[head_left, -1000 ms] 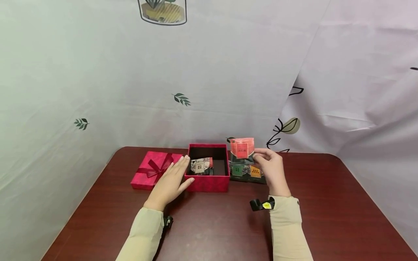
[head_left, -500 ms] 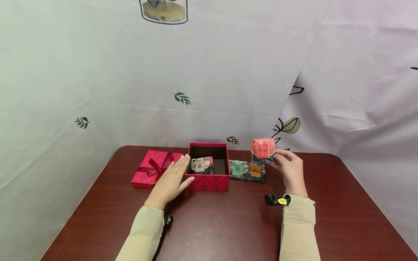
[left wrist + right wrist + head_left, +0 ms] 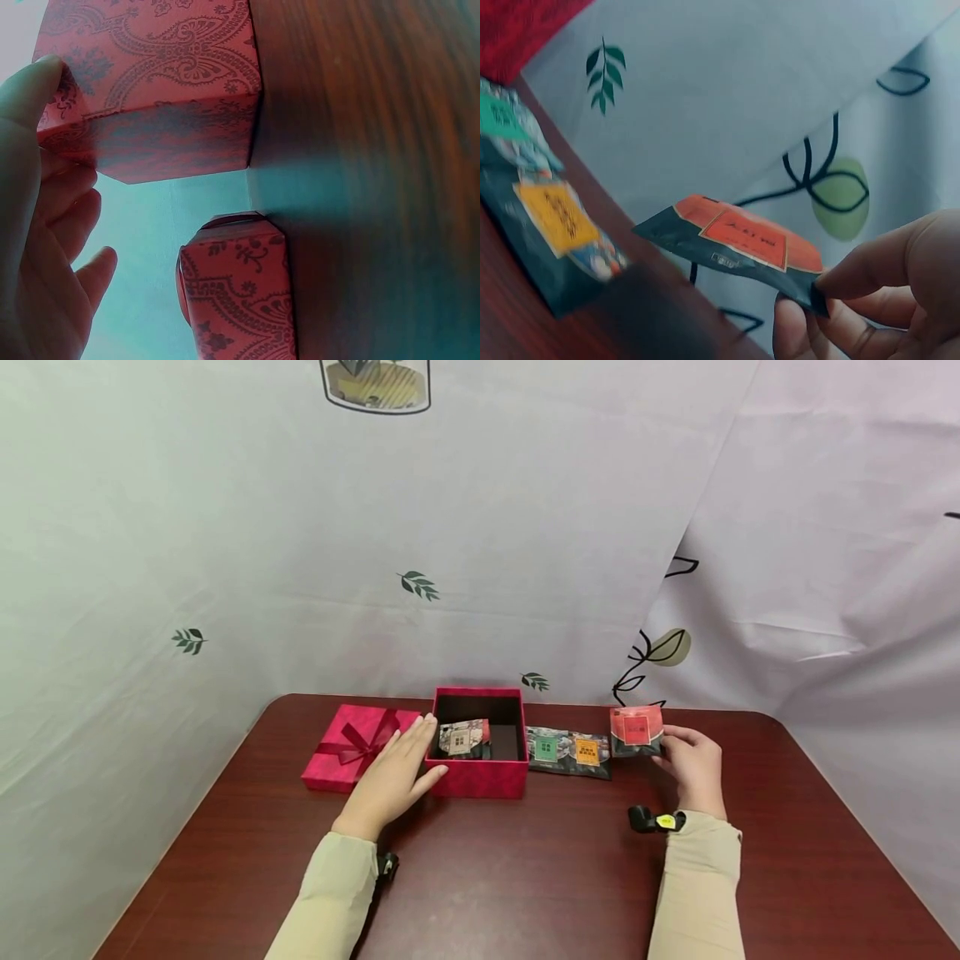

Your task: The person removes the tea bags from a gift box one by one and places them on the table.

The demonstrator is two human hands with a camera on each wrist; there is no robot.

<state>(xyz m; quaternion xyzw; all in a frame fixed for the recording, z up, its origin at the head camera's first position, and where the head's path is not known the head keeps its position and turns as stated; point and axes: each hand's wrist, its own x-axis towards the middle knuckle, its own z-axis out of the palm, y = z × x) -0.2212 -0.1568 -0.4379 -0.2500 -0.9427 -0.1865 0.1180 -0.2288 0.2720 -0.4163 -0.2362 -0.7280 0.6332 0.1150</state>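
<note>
My right hand [image 3: 693, 768] pinches the lower right corner of a red and dark green sachet [image 3: 636, 730] between thumb and fingers. In the right wrist view the sachet [image 3: 742, 234] tilts above the table, its lettered red label facing up. My left hand [image 3: 390, 777] rests against the left side of an open red box [image 3: 478, 780], fingers straight and thumb at the front corner. Inside the box lies a sachet with a beige label [image 3: 460, 742]. Between box and right hand, a green-labelled sachet [image 3: 547, 749] and an orange-labelled sachet [image 3: 588, 754] lie side by side.
Left of the box lies its red lid [image 3: 341, 768] with a ribbon bow, partly behind my left hand. Everything stands near the back edge of a dark red-brown table [image 3: 517, 877]. A pale printed curtain [image 3: 480, 527] hangs right behind it.
My right hand has carried the red sachet rightward and then down, from over the two table sachets to just right of the orange-labelled one. My left hand stays on the box.
</note>
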